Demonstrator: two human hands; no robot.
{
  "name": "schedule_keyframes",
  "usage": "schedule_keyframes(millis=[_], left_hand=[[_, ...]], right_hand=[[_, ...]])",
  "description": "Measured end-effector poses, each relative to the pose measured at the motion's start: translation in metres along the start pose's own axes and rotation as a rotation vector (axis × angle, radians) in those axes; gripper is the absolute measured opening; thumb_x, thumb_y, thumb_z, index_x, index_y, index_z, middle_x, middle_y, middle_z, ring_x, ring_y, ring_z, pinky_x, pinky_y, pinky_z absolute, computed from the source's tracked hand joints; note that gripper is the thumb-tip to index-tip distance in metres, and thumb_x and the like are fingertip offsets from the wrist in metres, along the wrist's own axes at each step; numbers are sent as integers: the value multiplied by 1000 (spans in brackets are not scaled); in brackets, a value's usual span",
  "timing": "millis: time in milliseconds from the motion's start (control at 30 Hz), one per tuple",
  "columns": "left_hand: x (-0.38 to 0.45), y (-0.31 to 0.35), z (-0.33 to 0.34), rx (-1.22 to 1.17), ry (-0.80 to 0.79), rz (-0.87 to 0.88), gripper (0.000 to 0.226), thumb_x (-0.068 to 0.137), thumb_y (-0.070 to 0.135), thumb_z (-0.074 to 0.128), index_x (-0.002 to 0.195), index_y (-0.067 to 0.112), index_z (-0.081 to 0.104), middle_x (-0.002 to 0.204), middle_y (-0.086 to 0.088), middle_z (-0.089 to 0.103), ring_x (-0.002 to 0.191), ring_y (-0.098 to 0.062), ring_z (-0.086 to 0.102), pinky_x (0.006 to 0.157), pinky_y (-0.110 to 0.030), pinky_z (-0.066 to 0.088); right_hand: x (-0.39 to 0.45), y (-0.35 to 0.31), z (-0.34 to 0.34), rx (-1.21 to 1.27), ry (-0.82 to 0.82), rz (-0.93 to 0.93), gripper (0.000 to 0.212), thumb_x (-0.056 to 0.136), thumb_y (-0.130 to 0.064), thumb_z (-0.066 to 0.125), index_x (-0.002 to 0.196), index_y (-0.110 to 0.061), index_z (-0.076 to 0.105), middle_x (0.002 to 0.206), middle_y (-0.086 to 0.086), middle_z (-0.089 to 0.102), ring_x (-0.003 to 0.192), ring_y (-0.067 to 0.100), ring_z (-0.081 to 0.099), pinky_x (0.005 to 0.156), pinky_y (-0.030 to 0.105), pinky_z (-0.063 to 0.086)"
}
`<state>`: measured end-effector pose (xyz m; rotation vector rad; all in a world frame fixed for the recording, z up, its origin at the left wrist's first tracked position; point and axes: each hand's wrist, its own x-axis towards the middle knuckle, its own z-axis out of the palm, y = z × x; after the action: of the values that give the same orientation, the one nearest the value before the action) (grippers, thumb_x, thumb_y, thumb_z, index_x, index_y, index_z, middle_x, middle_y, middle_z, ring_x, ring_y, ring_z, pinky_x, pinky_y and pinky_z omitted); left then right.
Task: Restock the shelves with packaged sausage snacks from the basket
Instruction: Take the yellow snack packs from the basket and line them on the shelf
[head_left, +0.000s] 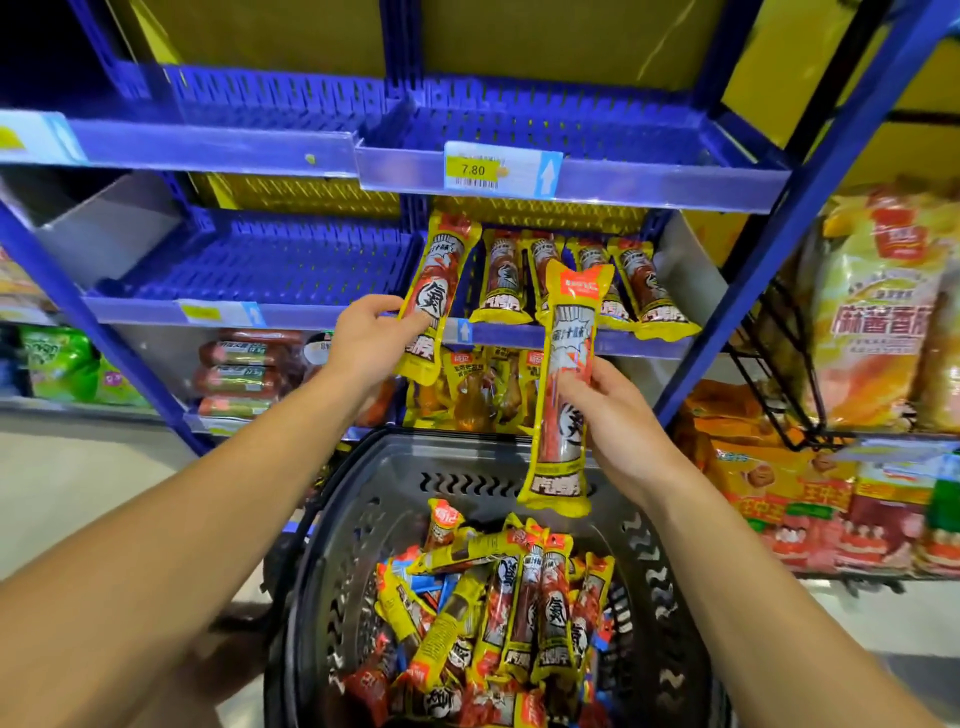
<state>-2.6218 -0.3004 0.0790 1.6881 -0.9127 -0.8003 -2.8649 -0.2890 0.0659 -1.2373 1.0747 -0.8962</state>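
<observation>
While my hands (371, 340) (618, 410) each grip a sausage pack (434, 296) (563, 389), four line the shelf (519, 335); the basket (363, 499) below remains heaped.

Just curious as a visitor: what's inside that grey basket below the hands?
The grey basket holds a loose heap of yellow sausage packs, with a few red and blue wrappers mixed in. The heap hides whatever lies beneath it and the basket's floor.
</observation>
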Motion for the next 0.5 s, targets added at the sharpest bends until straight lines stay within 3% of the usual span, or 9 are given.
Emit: schedule_keyframes(millis=[133, 233, 367, 500], left_hand=[[4, 9, 3, 312, 70, 144, 51, 86, 43, 65, 127, 16, 55, 104, -1, 64, 98, -22, 61, 78, -32, 45], [5, 19, 1, 557, 72, 246, 55, 89, 51, 57, 132, 15, 53, 118, -7, 65, 114, -28, 56, 83, -35, 43], [-2, 25, -19, 684, -43, 416, 57, 88, 45, 63, 138, 19, 51, 136, -5, 55, 121, -27, 53, 99, -36, 39], [-4, 14, -37, 758, -190, 555, 54, 86, 34, 70, 137, 25, 54, 139, -1, 55, 118, -23, 57, 101, -32, 38]], right_hand=[[5, 2, 2, -46, 73, -62, 16, 94, -28, 65, 108, -23, 69, 105, -1, 75, 98, 17, 71, 95, 46, 55], [10, 0, 10, -49, 124, -66, 17, 92, -30, 67, 103, -18, 71, 98, 1, 76, 92, 18, 73, 92, 47, 57], [12, -1, 13, -55, 132, -80, 17, 93, -30, 67, 103, -17, 70, 97, 1, 76, 89, 15, 73, 88, 43, 59], [14, 3, 14, -58, 128, -77, 17, 93, -29, 66, 105, -17, 70, 99, 0, 76, 90, 14, 74, 88, 43, 59]])
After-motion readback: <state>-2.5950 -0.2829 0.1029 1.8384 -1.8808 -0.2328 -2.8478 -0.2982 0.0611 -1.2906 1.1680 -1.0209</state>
